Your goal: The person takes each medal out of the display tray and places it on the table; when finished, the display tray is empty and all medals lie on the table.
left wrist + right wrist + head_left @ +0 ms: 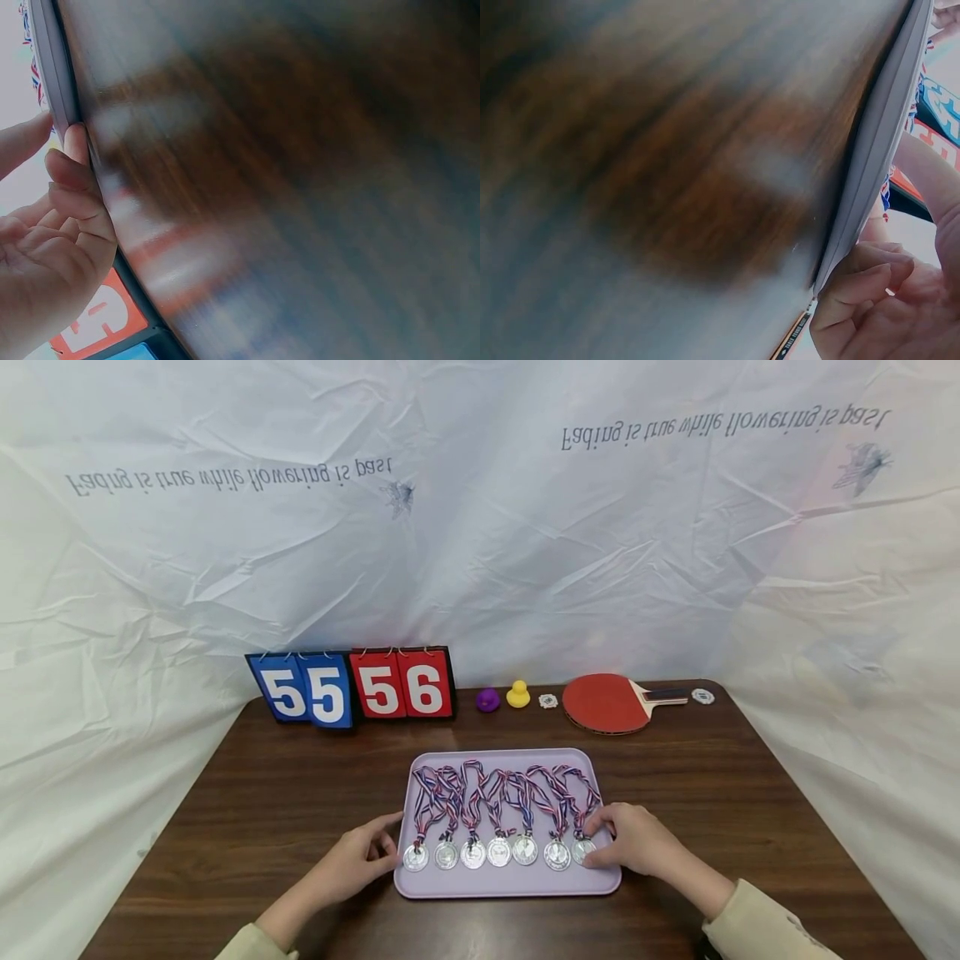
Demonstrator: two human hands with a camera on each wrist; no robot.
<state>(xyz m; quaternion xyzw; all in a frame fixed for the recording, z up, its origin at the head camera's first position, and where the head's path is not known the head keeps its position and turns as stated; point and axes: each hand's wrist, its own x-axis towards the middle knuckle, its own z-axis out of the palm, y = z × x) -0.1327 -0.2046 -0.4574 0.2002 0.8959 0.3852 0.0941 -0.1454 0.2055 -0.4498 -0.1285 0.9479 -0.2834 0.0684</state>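
A pale lilac tray (510,883) lies on the dark wooden table, holding a row of several silver medals (498,852) with striped red, white and blue ribbons laid upward. My left hand (360,860) rests at the tray's left rim, index finger and thumb touching its edge, the other fingers loosely bent. At the right end, my right hand (633,842) reaches over the rim. Its thumb and index finger lie round the rightmost medal (582,850). In the right wrist view, the other fingers (862,289) curl outside the tray wall (870,150).
Along the back stand a flip scoreboard (348,689) showing 55 and 56, a purple duck (487,700) and a yellow duck (518,694). A red table tennis paddle (606,702) lies between two white chips, one chip (548,701) left of it. White sheeting (480,527) hangs behind.
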